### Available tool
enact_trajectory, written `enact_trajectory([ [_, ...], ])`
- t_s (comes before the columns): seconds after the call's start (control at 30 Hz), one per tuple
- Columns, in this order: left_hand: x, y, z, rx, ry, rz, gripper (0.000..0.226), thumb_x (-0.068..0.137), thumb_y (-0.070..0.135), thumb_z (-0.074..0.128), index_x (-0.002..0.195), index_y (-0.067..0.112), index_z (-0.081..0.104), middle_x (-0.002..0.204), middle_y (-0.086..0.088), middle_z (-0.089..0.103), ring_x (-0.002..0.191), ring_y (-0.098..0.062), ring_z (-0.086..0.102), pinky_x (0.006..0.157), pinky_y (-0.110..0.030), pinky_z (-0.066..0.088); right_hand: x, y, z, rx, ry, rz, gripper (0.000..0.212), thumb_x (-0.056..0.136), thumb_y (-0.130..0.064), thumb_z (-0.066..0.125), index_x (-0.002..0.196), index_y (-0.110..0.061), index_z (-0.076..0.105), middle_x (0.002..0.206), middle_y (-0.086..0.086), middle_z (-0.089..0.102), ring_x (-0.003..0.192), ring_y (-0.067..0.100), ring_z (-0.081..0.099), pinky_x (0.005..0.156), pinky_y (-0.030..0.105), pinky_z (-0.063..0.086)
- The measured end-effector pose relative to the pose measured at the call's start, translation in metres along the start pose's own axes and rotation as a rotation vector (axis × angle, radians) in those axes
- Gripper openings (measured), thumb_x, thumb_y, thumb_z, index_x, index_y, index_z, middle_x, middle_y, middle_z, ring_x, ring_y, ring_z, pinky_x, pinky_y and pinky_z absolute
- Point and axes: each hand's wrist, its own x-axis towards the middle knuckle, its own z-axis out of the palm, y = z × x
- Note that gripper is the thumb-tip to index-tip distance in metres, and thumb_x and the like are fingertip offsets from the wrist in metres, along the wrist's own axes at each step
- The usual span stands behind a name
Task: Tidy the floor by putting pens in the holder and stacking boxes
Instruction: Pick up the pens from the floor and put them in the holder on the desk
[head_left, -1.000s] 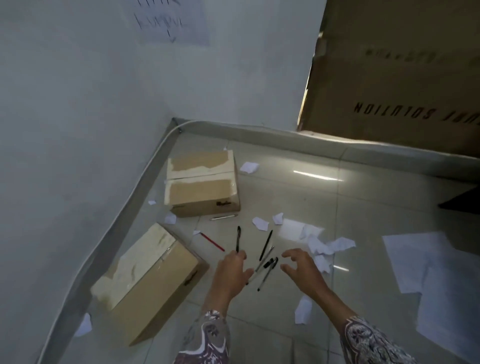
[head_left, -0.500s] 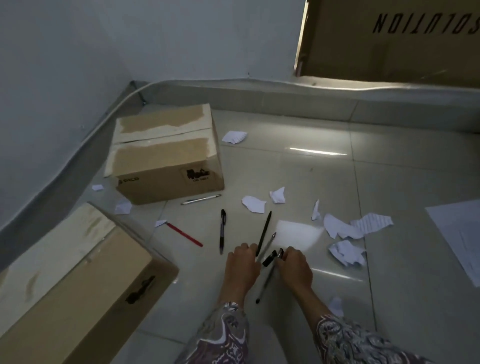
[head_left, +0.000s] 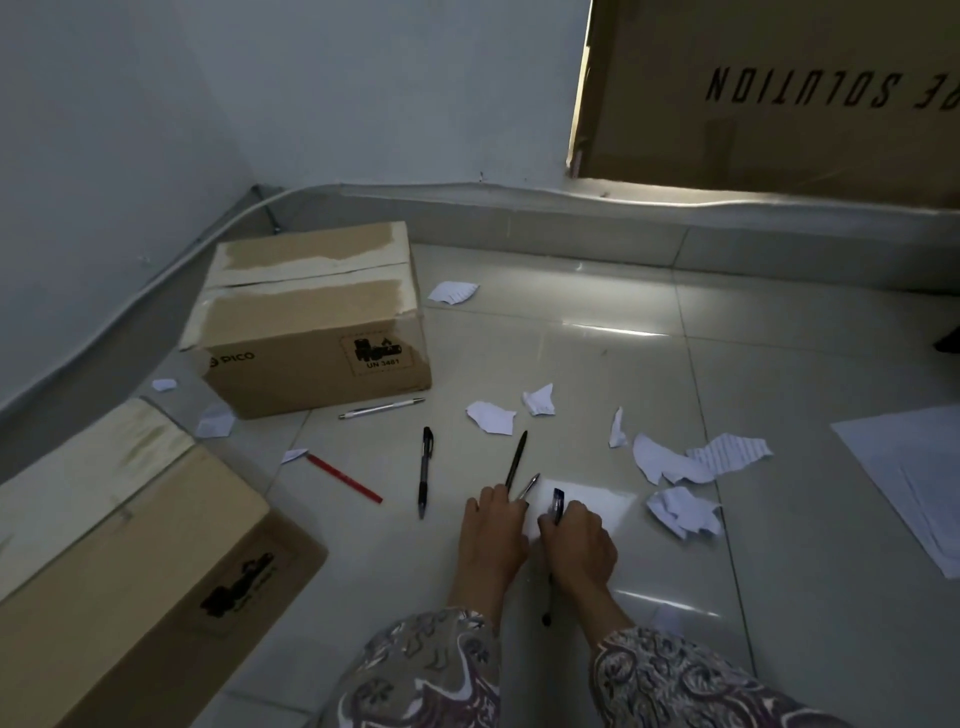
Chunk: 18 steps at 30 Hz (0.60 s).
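Two hands, many pens on a shiny floor

Both hands sit low on the smooth, glossy tile floor (head_left: 571, 322). The right hand (head_left: 579, 545) has its fingers curled round a dark blue pen (head_left: 558, 504). The left hand (head_left: 491, 535) curls its fingers on a thin black pen (head_left: 516, 460) and a silver-tipped pen (head_left: 529, 486). Nearby lie a black clip pen (head_left: 425, 470), a flat red stick (head_left: 345, 478) and a long silver pen (head_left: 382, 408). Two brown cardboard boxes sit apart: the taped box (head_left: 311, 322) and the near box (head_left: 130, 571). Torn white paper scraps (head_left: 675, 457) lie around.
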Motion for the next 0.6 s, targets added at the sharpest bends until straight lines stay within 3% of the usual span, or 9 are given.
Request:
enact_trajectory([
  [0.1,0.001,0.001,0.003,0.023,0.075,-0.033,0.041,0.054,0.018,0.08,0.093,0.018,0.069,0.088,-0.004,0.063,0.083,-0.02,0.062,0.069,-0.027,0.049,0.002,0.006,-0.006,0.064,0.021,-0.023,0.019,0.09,-0.027,0.046,0.089,-0.009,0.052,0.097,0.011,0.061,0.086,0.029,0.06,0.067,0.029,0.038],
  [0.13,0.002,-0.001,0.007,0.004,0.087,-0.049,0.041,0.055,0.016,0.08,0.094,0.017,0.067,0.09,-0.004,0.063,0.085,-0.02,0.061,0.07,-0.026,0.048,0.003,0.008,-0.007,0.086,0.024,-0.032,0.018,0.09,-0.027,0.046,0.084,-0.01,0.048,0.091,0.01,0.059,0.081,0.028,0.058,0.065,0.029,0.037],
  [0.2,0.002,-0.001,0.014,-0.034,0.052,-0.102,0.034,0.081,0.009,0.058,0.115,0.01,0.055,0.116,-0.009,0.055,0.109,-0.024,0.05,0.089,-0.029,0.041,0.004,0.013,-0.009,0.12,0.035,-0.053,0.02,0.09,-0.026,0.047,0.077,-0.013,0.041,0.083,0.006,0.053,0.073,0.024,0.051,0.063,0.028,0.035],
  [0.27,0.005,-0.002,0.025,-0.071,0.061,-0.142,0.032,0.091,0.007,0.043,0.123,0.009,0.048,0.126,-0.009,0.049,0.118,-0.023,0.044,0.095,-0.028,0.036,0.007,0.017,-0.009,0.161,0.044,-0.071,0.025,0.089,-0.025,0.048,0.069,-0.016,0.036,0.075,0.003,0.049,0.068,0.022,0.048,0.057,0.029,0.032],
  [0.4,0.008,0.002,0.031,-0.054,0.091,-0.152,0.029,0.094,0.005,0.039,0.121,0.006,0.049,0.127,-0.01,0.049,0.119,-0.022,0.044,0.094,-0.027,0.037,0.013,0.02,-0.005,0.285,0.025,-0.088,0.026,0.088,-0.022,0.052,0.068,-0.01,0.043,0.066,0.004,0.051,0.062,0.019,0.047,0.052,0.027,0.03],
  [0.47,0.011,0.0,0.03,-0.053,0.113,-0.15,0.028,0.094,0.006,0.037,0.119,0.006,0.051,0.126,-0.01,0.051,0.118,-0.022,0.045,0.094,-0.027,0.038,0.016,0.02,-0.005,0.377,0.018,-0.085,0.022,0.088,-0.022,0.053,0.077,-0.003,0.054,0.07,0.01,0.059,0.065,0.022,0.053,0.055,0.027,0.035],
  [0.6,0.013,-0.001,0.02,-0.148,0.178,-0.159,0.025,0.096,0.016,0.04,0.115,0.007,0.054,0.12,-0.008,0.053,0.114,-0.021,0.047,0.088,-0.027,0.039,0.025,0.015,-0.004,0.551,-0.008,-0.085,0.015,0.087,-0.017,0.057,0.084,-0.004,0.064,0.079,0.01,0.064,0.074,0.023,0.06,0.059,0.026,0.042],
])
